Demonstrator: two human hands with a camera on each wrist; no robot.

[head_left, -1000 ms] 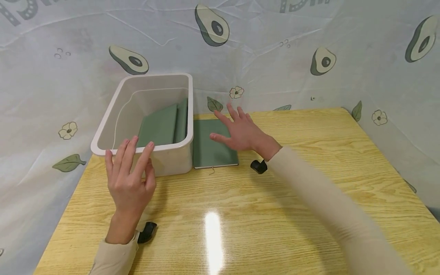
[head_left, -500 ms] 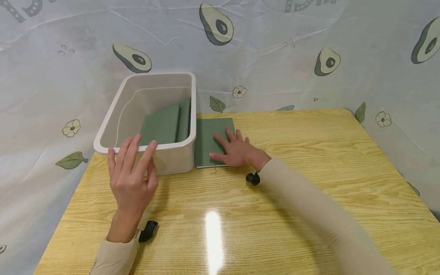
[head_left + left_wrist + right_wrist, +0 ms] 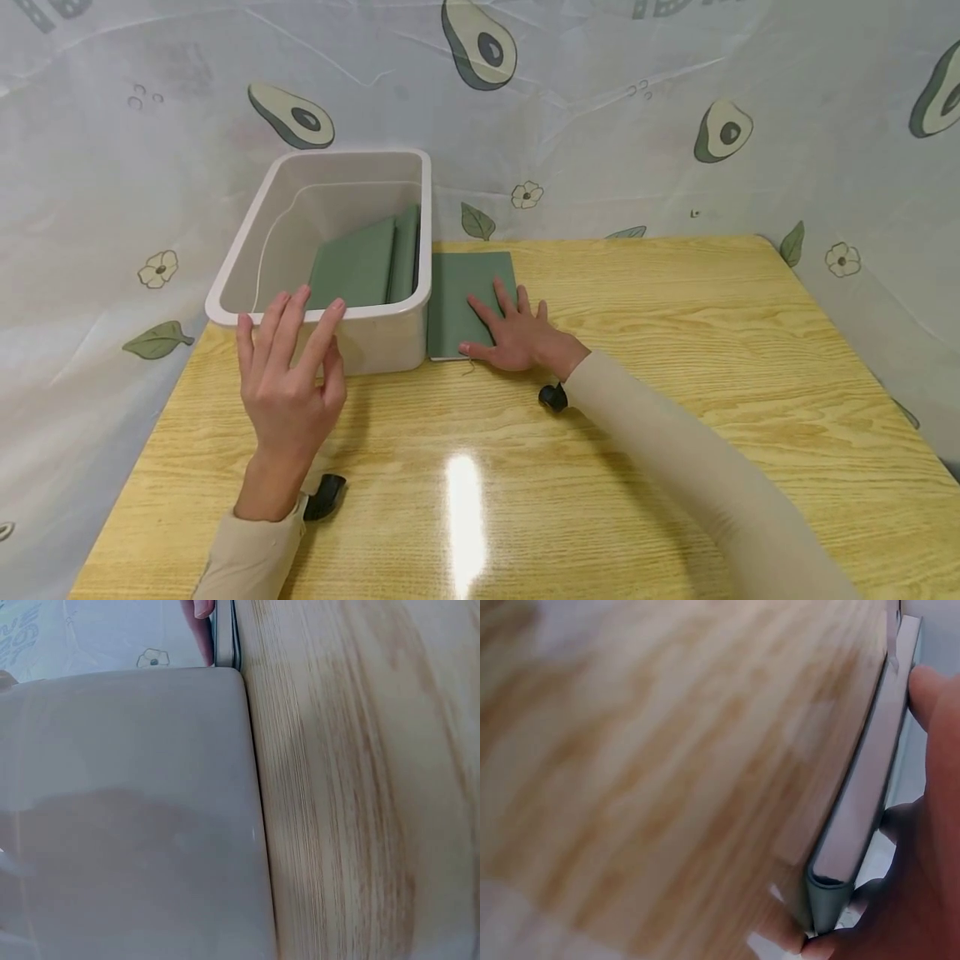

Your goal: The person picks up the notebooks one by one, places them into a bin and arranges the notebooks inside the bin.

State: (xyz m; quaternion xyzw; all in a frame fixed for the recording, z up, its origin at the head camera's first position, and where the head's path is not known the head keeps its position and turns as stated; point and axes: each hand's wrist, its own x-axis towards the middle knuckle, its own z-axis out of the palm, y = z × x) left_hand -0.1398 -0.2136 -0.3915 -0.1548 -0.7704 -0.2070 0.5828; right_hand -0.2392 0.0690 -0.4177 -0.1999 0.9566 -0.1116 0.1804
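Observation:
A green hardcover notebook (image 3: 457, 304) lies flat on the table, close against the right side of a white plastic bin (image 3: 375, 342). My right hand (image 3: 517, 337) rests on its cover with fingers spread. In the right wrist view the notebook's page edge (image 3: 862, 780) and rounded spine (image 3: 829, 906) show, the thumb on the cover and a finger by the spine. My left hand (image 3: 288, 383) is at the bin's near rim, fingers extended over it; the palm side is hidden. Inside the bin, green notebooks (image 3: 356, 262) lean toward the right wall.
The wood-grain table (image 3: 645, 300) extends to the right and front. A pale cloth (image 3: 600, 117) printed with avocados hangs behind and along the sides. A thin ribbon marker (image 3: 469, 367) sticks out from the notebook's near edge.
My right hand has come down and nearer to me, from above the notebook onto its cover. The left hand stays at the bin's rim. The head view has shifted slightly.

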